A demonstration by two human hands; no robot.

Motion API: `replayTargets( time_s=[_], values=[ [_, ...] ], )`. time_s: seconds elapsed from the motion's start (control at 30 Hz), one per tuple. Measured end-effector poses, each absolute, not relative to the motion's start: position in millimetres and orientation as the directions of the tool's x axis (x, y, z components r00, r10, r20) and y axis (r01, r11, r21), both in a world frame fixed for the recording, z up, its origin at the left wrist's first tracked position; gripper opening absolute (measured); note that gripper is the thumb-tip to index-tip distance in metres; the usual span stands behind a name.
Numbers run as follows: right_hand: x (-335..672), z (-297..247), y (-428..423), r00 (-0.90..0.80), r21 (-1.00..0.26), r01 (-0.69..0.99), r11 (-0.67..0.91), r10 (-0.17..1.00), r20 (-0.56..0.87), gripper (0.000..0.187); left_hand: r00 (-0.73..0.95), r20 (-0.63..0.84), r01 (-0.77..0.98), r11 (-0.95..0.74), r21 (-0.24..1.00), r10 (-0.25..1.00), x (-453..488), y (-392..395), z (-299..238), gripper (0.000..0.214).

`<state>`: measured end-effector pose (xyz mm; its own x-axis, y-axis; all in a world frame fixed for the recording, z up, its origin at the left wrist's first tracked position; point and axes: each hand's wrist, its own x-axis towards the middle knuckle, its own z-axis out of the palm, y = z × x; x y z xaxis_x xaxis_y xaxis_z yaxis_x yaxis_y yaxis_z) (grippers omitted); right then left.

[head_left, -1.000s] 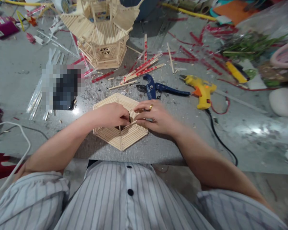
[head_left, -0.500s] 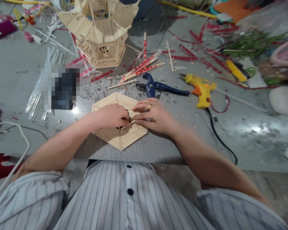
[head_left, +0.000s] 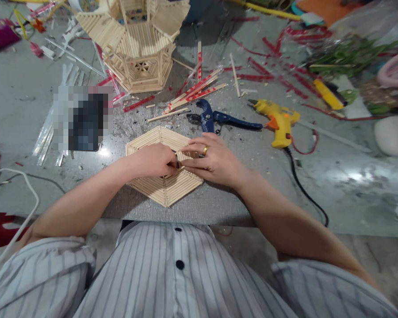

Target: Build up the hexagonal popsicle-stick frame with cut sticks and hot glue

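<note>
A hexagonal panel of thin wooden sticks (head_left: pixel 166 193) lies flat on the table in front of me, its rows of sticks running round a small opening in the middle. My left hand (head_left: pixel 155 160) is closed above the centre, fingertips pressed together; whatever they pinch is hidden. From the other side my right hand (head_left: pixel 215 161), wearing a gold ring, rests on the panel's right part. Its fingers are stretched toward the centre and slightly apart, with the tips close to my left fingertips. Both hands cover much of the panel's middle.
Behind the panel lie blue cutters (head_left: pixel 207 115), wooden sticks in red-marked wrappers (head_left: pixel 195 93) and a yellow glue gun (head_left: pixel 278 121) with a black cord. A tiered stick-built model (head_left: pixel 141 57) stands farther back. Clear glue sticks (head_left: pixel 48 132) and a pixelated dark object (head_left: pixel 88 123) are left.
The whole view has shifted very slightly. Both hands stay at the panel's centre, with hardly any visible movement of the fingers.
</note>
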<state>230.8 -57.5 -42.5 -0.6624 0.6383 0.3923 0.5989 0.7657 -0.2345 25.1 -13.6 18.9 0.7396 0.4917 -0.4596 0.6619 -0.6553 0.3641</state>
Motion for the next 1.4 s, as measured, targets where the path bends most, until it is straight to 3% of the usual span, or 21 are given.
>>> replayTargets(
  time_s=[0.3,0.5,1.4],
  values=[
    [228.7,-39.0,-57.4,-0.675,-0.220,0.584,0.782,0.618,0.404,0.023,0.705,-0.481,0.686,-0.674,0.274,0.521,27.9,-16.3,22.2,0.033],
    [227.1,-37.2,-57.3,-0.655,-0.278,0.580,0.766,0.641,0.400,0.022,0.702,-0.489,0.690,-0.664,0.288,0.518,26.8,-16.3,23.2,0.032],
    [210.7,-37.2,-61.9,-0.684,-0.250,0.568,0.784,0.618,0.387,0.025,0.720,-0.469,0.670,-0.689,0.277,0.512,25.5,-15.4,18.7,0.031]
  ],
)
